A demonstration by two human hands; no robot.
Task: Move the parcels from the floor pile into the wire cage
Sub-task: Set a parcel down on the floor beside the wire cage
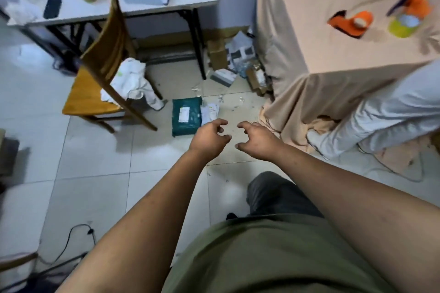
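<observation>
Left hand (209,139) overlaps the green parcel's (187,116) corner; no cage visible.

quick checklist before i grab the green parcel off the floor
1. Left hand empty, fingers curled open: ok.
2. Right hand empty: ok.
3. Green parcel in view, lying flat on the floor tiles: ok.
4. Parcel free of clutter: not ok, a small white packet lies against its right edge.
5. Path to it past the wooden chair: ok.
6. Wire cage located: cannot tell, not in view.
</observation>
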